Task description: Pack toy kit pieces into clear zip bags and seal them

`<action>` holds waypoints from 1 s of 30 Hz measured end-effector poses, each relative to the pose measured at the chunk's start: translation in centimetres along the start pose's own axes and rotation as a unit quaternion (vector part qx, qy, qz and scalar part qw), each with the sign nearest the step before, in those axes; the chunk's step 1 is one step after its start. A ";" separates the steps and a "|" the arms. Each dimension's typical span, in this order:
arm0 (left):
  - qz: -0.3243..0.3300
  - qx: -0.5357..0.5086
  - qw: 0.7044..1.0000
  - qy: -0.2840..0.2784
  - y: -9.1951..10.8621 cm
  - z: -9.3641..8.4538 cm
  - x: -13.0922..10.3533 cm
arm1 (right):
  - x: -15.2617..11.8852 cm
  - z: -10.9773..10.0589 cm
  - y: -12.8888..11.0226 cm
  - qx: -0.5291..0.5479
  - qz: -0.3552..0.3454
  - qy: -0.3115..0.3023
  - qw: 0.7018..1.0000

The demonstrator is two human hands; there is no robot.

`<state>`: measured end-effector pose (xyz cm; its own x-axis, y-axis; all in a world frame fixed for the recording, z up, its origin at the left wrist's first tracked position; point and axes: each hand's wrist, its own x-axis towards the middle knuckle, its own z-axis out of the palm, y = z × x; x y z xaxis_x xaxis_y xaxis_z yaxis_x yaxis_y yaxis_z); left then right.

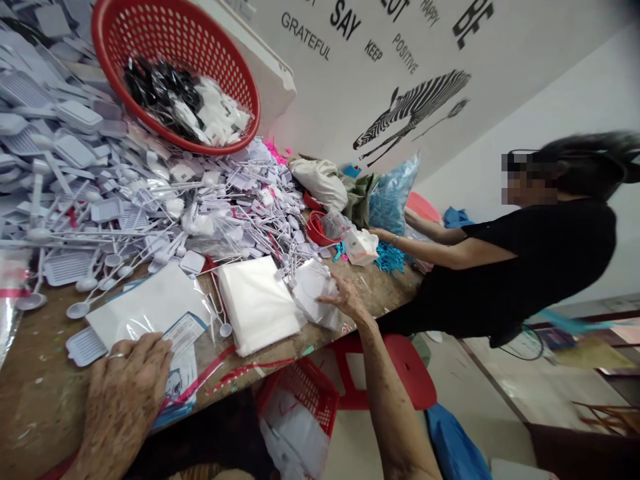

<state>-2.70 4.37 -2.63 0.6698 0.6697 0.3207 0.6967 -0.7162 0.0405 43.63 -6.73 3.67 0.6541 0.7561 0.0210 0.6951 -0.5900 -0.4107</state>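
Observation:
My left hand [127, 377], with a ring on one finger, lies over the near corner of a stack of printed leaflets [184, 333] and a white sheet [150, 303] under shiny clear plastic. Its fingers are extended and its thumb is hidden. Farther right, my right hand [347, 300] has its fingers apart, the tips touching a clear plastic bag [315, 290] with something white in or under it. Between the hands sits a thick stack of white sheets [257, 303]. White long-handled measuring spoons [225, 329] and ridged white plastic pieces [85, 345] lie close by.
A big heap of white plastic parts [120, 213] covers the table's back, below a red basket [180, 80] of black and white packets. At right, a person in black [525, 260] handles a white box [361, 247]. Below are a red crate [320, 393] and red stool [407, 370].

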 end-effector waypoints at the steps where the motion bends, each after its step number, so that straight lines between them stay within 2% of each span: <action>1: 0.002 -0.002 1.000 0.002 -0.1 0.0 0.0 | -0.1 -0.8 -0.2 0.017 0.005 -0.005 1.000; 6: -0.002 -0.015 1.000 0.010 -0.3 0.6 -0.2 | -2.5 -5.8 -1.2 0.123 0.005 -0.067 0.990; 8: -0.012 -0.017 1.000 0.019 0.0 0.5 0.0 | -3.9 -7.7 -1.2 0.155 0.006 -0.067 0.986; 11: -0.032 -0.018 0.999 0.034 0.8 -0.1 0.3 | -6.2 -9.5 -0.6 0.222 0.040 -0.010 0.974; 13: -0.051 -0.027 0.998 0.030 1.2 -0.7 0.6 | -7.9 -9.6 -0.3 0.284 0.077 0.049 0.954; 15: -0.065 -0.041 0.997 0.017 1.6 -1.3 0.8 | -9.6 -8.4 -1.0 0.333 0.102 0.059 0.936; 17: -0.072 -0.053 0.996 0.002 1.7 -1.7 1.0 | -11.4 -6.0 -3.1 0.346 0.102 -0.006 0.933; 20: -0.081 -0.056 0.995 -0.010 1.8 -2.1 1.1 | -13.6 -1.5 -8.2 0.293 0.019 -0.213 0.932; 22: -0.081 -0.045 0.996 -0.006 1.7 -2.4 1.1 | -14.4 1.4 -11.9 0.264 -0.066 -0.333 0.903; 24: -0.075 -0.031 0.997 0.000 1.6 -2.9 1.0 | -14.5 3.7 -14.8 0.277 -0.110 -0.409 0.863; 25: -0.069 -0.024 0.997 0.002 1.5 -3.1 0.9 | -14.4 4.6 -15.7 0.290 -0.115 -0.428 0.848; 27: -0.047 -0.016 0.999 0.001 1.4 -3.6 0.6 | -14.1 5.8 -16.5 0.316 -0.100 -0.433 0.839; 30: -0.008 -0.008 1.000 0.008 1.0 -3.8 0.2 | -14.1 6.6 -15.8 0.329 -0.070 -0.397 0.854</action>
<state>-2.90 3.03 1.09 0.6539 0.6788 0.3341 0.7035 -0.7080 0.0618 21.45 -6.23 3.83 -0.0129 0.9141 -0.4053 0.2609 -0.3882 -0.8839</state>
